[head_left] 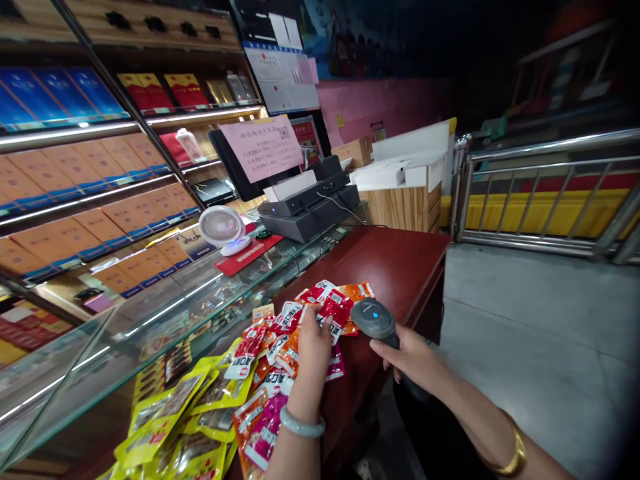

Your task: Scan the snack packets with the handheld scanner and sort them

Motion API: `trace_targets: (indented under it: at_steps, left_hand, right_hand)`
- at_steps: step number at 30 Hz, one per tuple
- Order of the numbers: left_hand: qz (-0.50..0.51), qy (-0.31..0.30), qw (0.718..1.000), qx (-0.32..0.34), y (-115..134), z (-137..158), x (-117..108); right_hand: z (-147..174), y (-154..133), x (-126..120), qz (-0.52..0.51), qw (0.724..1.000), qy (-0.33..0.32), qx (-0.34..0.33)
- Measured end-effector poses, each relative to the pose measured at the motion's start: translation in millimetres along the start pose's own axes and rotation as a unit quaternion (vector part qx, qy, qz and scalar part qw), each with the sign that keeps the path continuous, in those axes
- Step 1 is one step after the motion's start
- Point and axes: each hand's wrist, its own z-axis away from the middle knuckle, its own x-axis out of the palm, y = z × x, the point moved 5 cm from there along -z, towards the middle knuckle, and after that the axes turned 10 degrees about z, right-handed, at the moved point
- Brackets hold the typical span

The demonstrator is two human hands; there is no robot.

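My right hand point(413, 360) is wrapped round the handle of a dark grey barcode scanner point(373, 317), whose top shows a small blue light. The scanner's head is just right of a heap of small snack packets in red, orange and white. In that heap, my left hand point(315, 337) has its thumb and fingers closed on the edge of a red snack packet point(336, 307); part of the grip is hidden. Purple snack packets point(267, 430) lie beside my left wrist. Larger yellow snack bags point(173, 413) are piled to the left.
The packets rest on a dark red table point(390, 253) beside a glass counter point(125, 340). A small white fan point(223, 230), a monitor point(235, 173) with a pink sheet and a dark grey box-like device point(305, 213) stand behind. Boxed goods fill shelves at left; a metal railing point(540, 200) is at right.
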Motion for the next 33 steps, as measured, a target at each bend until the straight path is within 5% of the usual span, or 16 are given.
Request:
trace_targets:
  at_steps: [7, 13, 17, 21, 24, 28, 33]
  left_hand:
    - [0.065, -0.061, 0.994, -0.061, 8.6, -2.7, 27.6]
    - [0.111, -0.094, 0.974, -0.174, 17.5, -43.4, 94.9]
    - [0.018, -0.092, 0.989, -0.11, 32.7, -70.5, 124.3]
    - [-0.248, -0.072, 0.965, 0.053, 42.1, -76.5, 109.1]
    - [-0.387, -0.1, 0.917, 0.01, 24.2, -74.8, 91.0]
    - [-0.402, -0.148, 0.903, -0.009, 11.1, -72.1, 82.2]
    - [-0.345, -0.085, 0.934, 0.038, 25.3, -67.6, 73.8]
  right_hand:
    - [7.3, 22.7, -22.1, -0.032, 0.999, -0.013, 0.013]
    - [3.0, 31.7, -50.9, -0.023, 1.0, 0.014, 0.003]
    - [2.2, 35.0, -71.0, -0.004, 0.999, 0.043, 0.0]
    - [6.4, 43.3, -80.6, 0.013, 0.998, 0.057, 0.008]
    - [11.5, 50.5, -78.8, 0.023, 0.998, 0.053, 0.013]
    - [17.4, 54.4, -72.9, 0.045, 0.997, 0.052, 0.017]
    - [18.2, 44.1, -63.3, 0.068, 0.996, 0.045, 0.028]
